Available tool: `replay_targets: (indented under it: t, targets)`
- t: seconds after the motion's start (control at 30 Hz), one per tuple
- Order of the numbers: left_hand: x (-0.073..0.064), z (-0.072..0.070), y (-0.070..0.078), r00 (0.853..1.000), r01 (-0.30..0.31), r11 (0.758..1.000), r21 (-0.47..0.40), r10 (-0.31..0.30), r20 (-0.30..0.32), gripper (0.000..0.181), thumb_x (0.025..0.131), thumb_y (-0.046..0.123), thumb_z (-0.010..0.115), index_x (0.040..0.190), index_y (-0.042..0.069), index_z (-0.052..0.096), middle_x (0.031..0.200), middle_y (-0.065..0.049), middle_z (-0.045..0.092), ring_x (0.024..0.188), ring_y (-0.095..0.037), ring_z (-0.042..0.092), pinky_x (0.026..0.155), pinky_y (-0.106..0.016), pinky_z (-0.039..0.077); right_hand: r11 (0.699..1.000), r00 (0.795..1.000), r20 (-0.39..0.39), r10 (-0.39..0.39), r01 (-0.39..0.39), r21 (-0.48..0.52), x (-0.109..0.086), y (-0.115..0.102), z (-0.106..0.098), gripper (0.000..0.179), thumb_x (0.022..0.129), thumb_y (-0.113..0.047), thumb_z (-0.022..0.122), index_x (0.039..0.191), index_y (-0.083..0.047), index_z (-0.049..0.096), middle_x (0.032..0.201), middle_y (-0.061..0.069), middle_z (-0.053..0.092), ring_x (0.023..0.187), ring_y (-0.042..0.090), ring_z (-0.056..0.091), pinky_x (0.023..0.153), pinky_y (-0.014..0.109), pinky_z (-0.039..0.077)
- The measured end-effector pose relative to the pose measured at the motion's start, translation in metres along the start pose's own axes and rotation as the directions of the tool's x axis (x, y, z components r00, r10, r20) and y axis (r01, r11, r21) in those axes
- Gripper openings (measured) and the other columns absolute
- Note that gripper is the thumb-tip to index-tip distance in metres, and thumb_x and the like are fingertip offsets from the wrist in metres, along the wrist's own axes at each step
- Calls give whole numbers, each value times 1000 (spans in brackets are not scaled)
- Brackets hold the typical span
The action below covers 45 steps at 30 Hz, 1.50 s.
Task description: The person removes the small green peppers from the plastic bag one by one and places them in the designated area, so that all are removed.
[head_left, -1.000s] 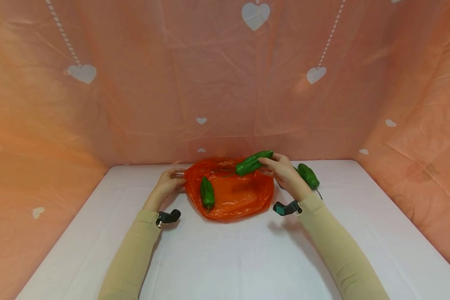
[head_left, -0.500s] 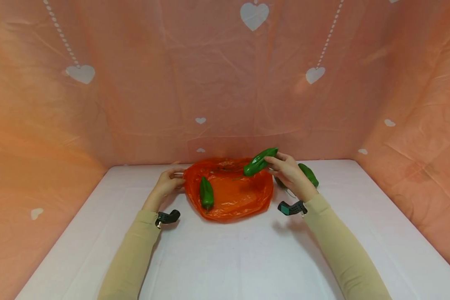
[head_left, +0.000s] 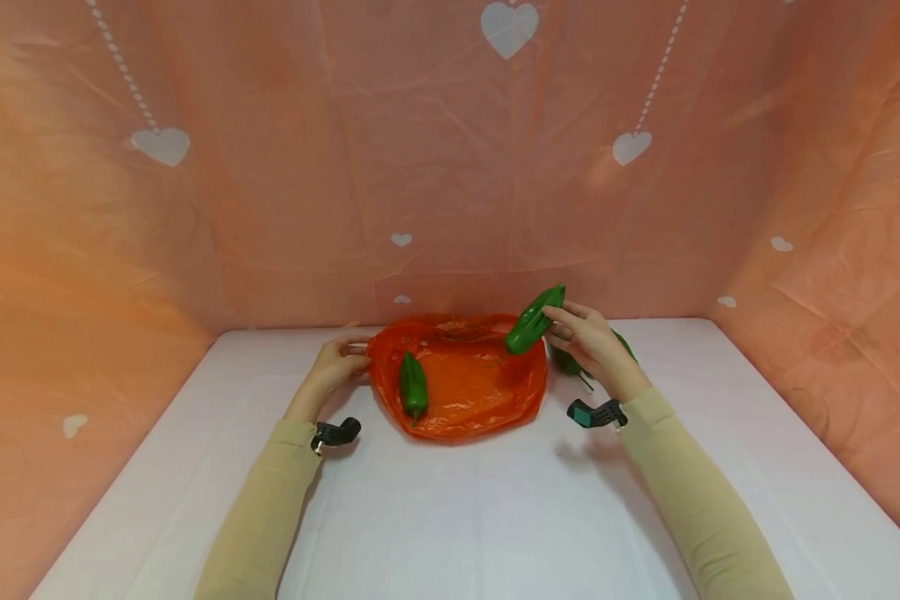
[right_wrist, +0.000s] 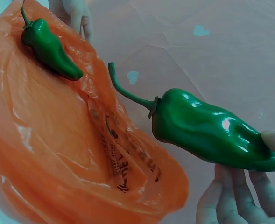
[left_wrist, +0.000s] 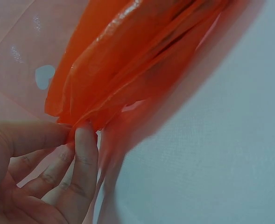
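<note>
Green, glossy and tapering, a long-stemmed pepper (right_wrist: 207,130) is up in the air by the right-hand edge of a crumpled, thin orange-red plastic bag (head_left: 457,427), and the right hand (head_left: 591,343) has it! Just the narrow tip, though, thumb on one side and fingers on the other, the curved stem pointing bagward. Risky hold, that: smooth skin and the weight at the far end could let it swivel or slip, and the hooked stem could well snag the flimsy rim.

Across the bag, the left hand (head_left: 333,367) pinches the plastic edge between thumb and fingers. Should that pinch loosen, the soft wall would probably sag inward, over the smaller green pepper (head_left: 414,386) lying inside on the left.

Further out, look behind the right hand: more green peppers (head_left: 566,361) on the white cloth-like worktop (head_left: 450,517), partly covered, so no telling how many. A careless wrist there could send one rolling. Beyond it all hangs the orange backdrop (head_left: 450,167) with its pale hearts.
</note>
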<state>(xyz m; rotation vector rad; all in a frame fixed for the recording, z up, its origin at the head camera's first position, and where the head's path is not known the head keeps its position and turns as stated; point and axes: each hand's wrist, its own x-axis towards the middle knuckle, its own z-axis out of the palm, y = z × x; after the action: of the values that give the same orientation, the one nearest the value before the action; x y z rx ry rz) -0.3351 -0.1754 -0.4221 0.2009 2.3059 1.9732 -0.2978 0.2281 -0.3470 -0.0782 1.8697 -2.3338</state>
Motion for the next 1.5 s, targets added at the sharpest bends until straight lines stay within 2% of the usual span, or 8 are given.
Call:
replay_targets:
  t: [0.37,0.5,0.67,0.77,1.03,1.2,1.3,1.5]
  targets:
    - [2,-1,5,999,-34,997,75,33,5,43,91,-5,53,133,-8,46,128,-31,49,95,-26,62,80,-34,55,1000,1000,-4,-24,24,16,-2,-14,-17,66,94,-21,61,146,4,28,113,4,58,93,13,60,108,44,31]
    - [2,-1,5,999,-37,997,62,36,10,43,91,-7,52,133,-9,46,132,-30,46,94,-24,62,79,-34,56,999,999,3,-36,36,-26,-7,-20,-25,63,95,-23,60,144,3,32,114,3,59,100,15,61,106,42,35]
    - [1,-1,5,1000,-28,998,59,28,6,43,91,-7,52,134,-9,46,129,-31,48,92,-23,62,78,-35,56,999,998,-53,-43,42,-23,-10,-31,-32,66,93,-21,63,145,2,30,102,-1,65,93,13,62,92,32,49]
    - [1,-1,6,1000,-25,998,63,24,6,43,92,-5,52,134,-8,45,128,-31,48,93,-24,62,78,-35,56,999,997,-67,-47,46,-16,-12,-39,-36,71,92,-20,64,148,2,26,98,-3,66,90,12,62,83,26,51]
    - [0,-1,3,999,-51,998,34,51,11,44,91,-7,53,134,-9,45,131,-31,46,95,-24,62,80,-38,56,999,998,-53,-20,18,-39,-19,-52,-48,77,92,-22,63,152,-2,17,119,3,51,97,11,61,87,26,52]
    - [-1,-1,1,997,-79,996,42,79,9,44,89,-9,53,132,-11,46,148,-22,30,109,-33,55,79,-32,55,998,998,-58,-20,16,-67,-20,-55,-57,79,93,-24,62,152,-4,15,129,7,42,100,11,59,90,28,50]
    - [-1,-1,0,996,-85,995,50,84,9,42,89,-9,53,131,-11,47,155,-13,17,114,-38,51,80,-32,55,996,999,-49,-23,18,-89,-21,-56,-63,78,93,-24,61,152,-3,15,123,4,47,98,10,61,87,26,52]
    - [-1,-1,-1,996,-89,994,57,89,16,41,90,-9,52,130,-11,48,157,-11,12,115,-41,50,81,-35,55,989,999,-44,-22,15,-148,-24,-55,-75,75,94,-23,61,151,0,17,107,-5,59,92,8,63,81,23,53]
